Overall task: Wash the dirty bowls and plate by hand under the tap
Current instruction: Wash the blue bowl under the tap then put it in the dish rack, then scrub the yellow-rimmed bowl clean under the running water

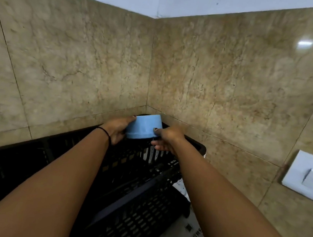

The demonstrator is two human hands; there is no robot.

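A light blue bowl (144, 126) is held upside down over the far corner of a black slotted dish basket (18, 152). My left hand (117, 128) grips its left side, with a black band on the wrist. My right hand (167, 137) grips its right side, thumb on the bowl's wall and fingers underneath. Both arms reach forward over the basket. The bowl's inside is hidden.
Beige marble wall tiles meet in a corner just behind the basket. A white wall switch plate (311, 178) sits on the right wall. A pale surface with printed lettering (191, 236) shows to the right of the basket.
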